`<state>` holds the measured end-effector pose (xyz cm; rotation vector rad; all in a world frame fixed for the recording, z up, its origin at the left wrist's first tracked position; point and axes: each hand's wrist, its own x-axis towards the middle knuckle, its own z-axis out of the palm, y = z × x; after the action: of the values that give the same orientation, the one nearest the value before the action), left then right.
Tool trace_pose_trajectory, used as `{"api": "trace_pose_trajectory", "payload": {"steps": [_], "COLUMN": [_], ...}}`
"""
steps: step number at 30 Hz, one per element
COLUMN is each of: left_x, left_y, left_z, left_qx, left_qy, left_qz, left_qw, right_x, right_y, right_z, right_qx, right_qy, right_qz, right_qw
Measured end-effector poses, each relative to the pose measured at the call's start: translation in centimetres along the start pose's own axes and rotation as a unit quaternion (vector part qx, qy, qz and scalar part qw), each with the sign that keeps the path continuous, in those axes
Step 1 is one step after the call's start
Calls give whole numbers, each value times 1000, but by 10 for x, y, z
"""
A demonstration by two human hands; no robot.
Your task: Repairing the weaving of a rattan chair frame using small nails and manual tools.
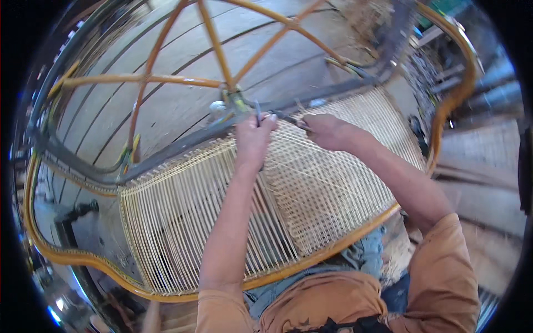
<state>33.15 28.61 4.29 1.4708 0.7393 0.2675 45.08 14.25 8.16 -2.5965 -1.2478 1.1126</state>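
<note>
A rattan bench frame [72, 258] with an orange rim lies before me, its seat strung with pale cane strands [183, 222]. The right part holds a finished woven cane panel [327, 194]. My left hand [252, 139] is closed around a thin grey metal tool [259, 114] at the seat's far edge. My right hand [325, 130] pinches a cane strand [300, 123] just to the right of it, beside the dark back rail [183, 145]. Both forearms reach up from the lower edge over the seat.
The orange rattan back spokes [216, 47] fan out above the dark rail. Grey wooden floor planks [277, 61] show through them. More wooden boards [477, 155] lie at the right. My orange shirt and blue trousers [363, 255] fill the lower right.
</note>
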Motion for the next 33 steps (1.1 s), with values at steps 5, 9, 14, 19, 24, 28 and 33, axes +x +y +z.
{"api": "trace_pose_trajectory", "payload": {"steps": [5,9,14,19,24,28,33], "left_x": [-84,-170,-300,-336,-346,-338,-276], "left_y": [56,63,-17,-75,-94,-58,-3], "left_z": [42,114,246,310,306,287,184], "left_qx": [126,248,399,529,492,450,466], "left_qy": [-54,-206,-439,-517,-536,-564,-455], "left_qz": [39,82,270,228,201,220,89], "left_qw": [990,943,758,634,656,657,753], "right_x": [-149,-300,-442,-483,-478,-429,-322], "right_y": [42,113,167,171,181,180,156], "right_z": [25,67,173,253,284,224,128], "right_qx": [112,178,302,381,313,296,112], "right_qy": [101,246,361,339,350,321,396], "right_qz": [2,76,262,304,288,285,76], "right_qw": [989,950,842,805,834,853,908]}}
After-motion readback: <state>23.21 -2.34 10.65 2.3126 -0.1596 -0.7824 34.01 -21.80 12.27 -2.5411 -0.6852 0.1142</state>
